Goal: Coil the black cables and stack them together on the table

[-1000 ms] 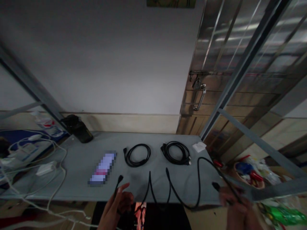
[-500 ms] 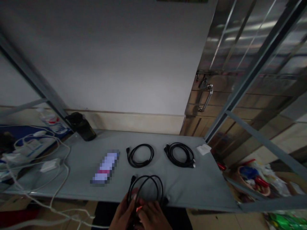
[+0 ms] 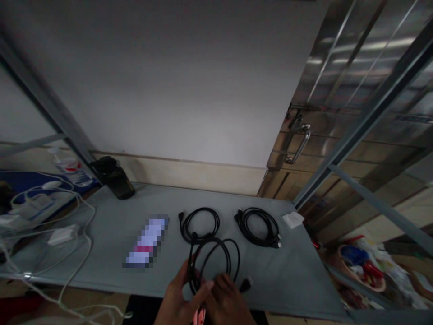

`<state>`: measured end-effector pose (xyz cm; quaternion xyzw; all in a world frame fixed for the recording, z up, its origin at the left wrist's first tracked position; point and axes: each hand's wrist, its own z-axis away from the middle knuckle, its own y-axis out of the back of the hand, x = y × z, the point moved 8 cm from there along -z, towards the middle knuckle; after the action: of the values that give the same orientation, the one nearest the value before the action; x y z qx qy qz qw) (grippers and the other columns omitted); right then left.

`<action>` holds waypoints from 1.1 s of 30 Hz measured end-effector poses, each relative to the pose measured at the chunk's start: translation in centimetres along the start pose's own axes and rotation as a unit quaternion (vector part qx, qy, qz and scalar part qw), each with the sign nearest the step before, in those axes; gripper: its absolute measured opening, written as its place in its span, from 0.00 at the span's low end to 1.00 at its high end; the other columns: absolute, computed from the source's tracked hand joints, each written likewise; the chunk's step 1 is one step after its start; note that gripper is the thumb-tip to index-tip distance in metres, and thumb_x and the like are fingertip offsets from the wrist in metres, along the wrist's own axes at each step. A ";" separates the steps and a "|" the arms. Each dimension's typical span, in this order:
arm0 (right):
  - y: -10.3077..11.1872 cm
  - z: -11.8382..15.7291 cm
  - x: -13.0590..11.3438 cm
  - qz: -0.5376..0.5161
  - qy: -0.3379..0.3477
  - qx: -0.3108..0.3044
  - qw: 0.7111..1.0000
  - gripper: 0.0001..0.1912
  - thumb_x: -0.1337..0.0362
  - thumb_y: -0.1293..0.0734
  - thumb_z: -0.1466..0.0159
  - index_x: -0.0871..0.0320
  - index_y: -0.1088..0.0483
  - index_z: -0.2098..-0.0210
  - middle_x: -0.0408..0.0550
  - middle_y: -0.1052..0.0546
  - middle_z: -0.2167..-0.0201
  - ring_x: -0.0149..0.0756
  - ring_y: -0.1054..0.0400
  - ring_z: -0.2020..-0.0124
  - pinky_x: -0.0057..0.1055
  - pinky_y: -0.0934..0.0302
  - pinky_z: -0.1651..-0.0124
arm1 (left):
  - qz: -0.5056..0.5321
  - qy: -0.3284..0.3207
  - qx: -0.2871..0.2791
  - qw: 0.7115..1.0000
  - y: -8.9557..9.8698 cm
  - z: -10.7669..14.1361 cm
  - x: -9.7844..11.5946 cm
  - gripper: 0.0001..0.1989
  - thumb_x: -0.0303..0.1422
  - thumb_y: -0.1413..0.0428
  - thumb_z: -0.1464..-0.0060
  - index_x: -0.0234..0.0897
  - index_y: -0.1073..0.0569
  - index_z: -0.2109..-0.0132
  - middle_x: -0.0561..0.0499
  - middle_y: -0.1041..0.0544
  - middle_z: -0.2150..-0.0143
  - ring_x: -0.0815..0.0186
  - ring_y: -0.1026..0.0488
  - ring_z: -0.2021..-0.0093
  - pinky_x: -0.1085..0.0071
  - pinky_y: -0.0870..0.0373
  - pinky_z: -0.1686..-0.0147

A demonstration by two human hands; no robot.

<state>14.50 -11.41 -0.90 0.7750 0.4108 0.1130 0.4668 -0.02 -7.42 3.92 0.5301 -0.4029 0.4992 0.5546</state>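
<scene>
Near the front edge of the table, a black cable [image 3: 227,257] is looped into a coil between my hands. My left hand [image 3: 182,293] is closed round the coil's left side, with the thumb reaching across. My right hand [image 3: 226,300] has its fingers curled at the bottom of the same coil. One plug stands up at the upper left of the loops, and another hangs out to the right. A small reddish object [image 3: 199,315] shows below my hands; its kind is unclear. Two more coiled black cables, one left [image 3: 216,221] and one right [image 3: 260,243], lie beyond.
A blurred-out phone [image 3: 147,241] lies left of the coils. A dark bottle [image 3: 117,180] stands at the back left, near white cords [image 3: 86,239] and adapters. White paper [image 3: 293,220] rests at the right edge. Metal posts [image 3: 365,108] frame the table [image 3: 287,280].
Both hands and the held cable have moved slightly up, over the table. The loops now stand higher and overlap the left coil's lower edge. The view has shifted a little.
</scene>
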 end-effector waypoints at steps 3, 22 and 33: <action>3.1 -2.9 1.6 0.028 -0.009 -0.028 0.999 0.14 0.66 0.28 0.23 0.56 0.25 0.39 0.48 0.19 0.60 0.45 0.24 0.57 0.44 0.28 0.40 | -0.055 -0.053 0.030 0.997 0.8 -2.0 2.6 0.30 0.58 0.33 0.41 0.41 0.14 0.43 0.41 0.10 0.53 0.47 0.13 0.50 0.59 0.15 0.50; 1.4 -6.4 12.1 -0.045 -0.176 -0.008 0.983 0.24 0.68 0.30 0.24 0.52 0.29 0.30 0.56 0.28 0.31 0.54 0.31 0.30 0.54 0.29 0.27 | -0.350 -0.275 0.231 0.865 2.4 -10.3 -3.5 0.29 0.49 0.47 0.24 0.38 0.32 0.26 0.33 0.26 0.34 0.40 0.27 0.33 0.35 0.27 0.33; 8.4 6.5 21.3 0.143 -0.207 0.093 0.963 0.21 0.45 0.39 0.15 0.52 0.26 0.37 0.54 0.20 0.43 0.54 0.24 0.43 0.54 0.30 0.38 | -0.317 -0.370 0.292 0.823 1.8 -5.9 1.6 0.26 0.40 0.38 0.27 0.42 0.30 0.28 0.35 0.23 0.36 0.42 0.22 0.36 0.40 0.22 0.38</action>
<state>36.15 -1.60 -1.96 0.8719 0.1990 -0.0228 0.4468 -1.96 -1.51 5.15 0.9105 -0.2228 0.1565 0.3111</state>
